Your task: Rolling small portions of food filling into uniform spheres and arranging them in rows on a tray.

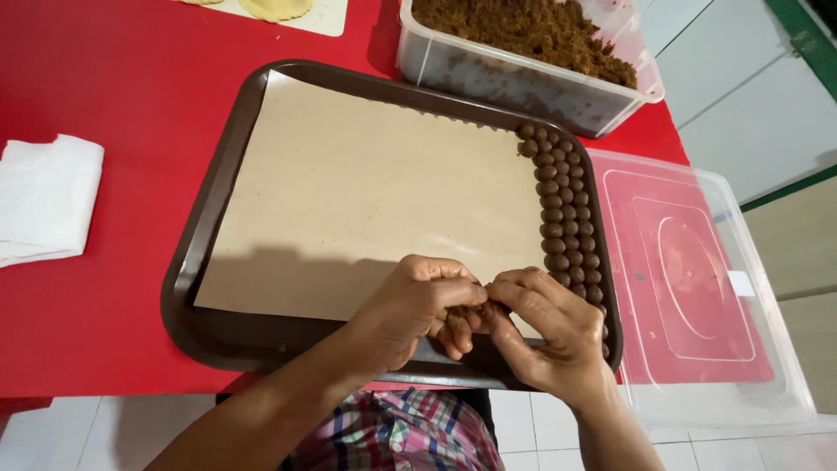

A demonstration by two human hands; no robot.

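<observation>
My left hand [417, 305] and my right hand [545, 336] meet fingertip to fingertip over the near edge of a brown tray [196, 262]. Between the fingers sits a small lump of brown paste [482, 307], mostly hidden. The tray is lined with tan paper [366, 192]. Along the paper's right side lie several rows of small brown balls [565, 205], running from the far edge towards my right hand.
A clear plastic tub of brown crumbly filling [532, 35] stands behind the tray. Its clear lid [697, 279] lies to the right, overhanging the red table [96, 87]. A folded white cloth [44, 201] lies at the left. A pale board with dough [288, 10] is at the far edge.
</observation>
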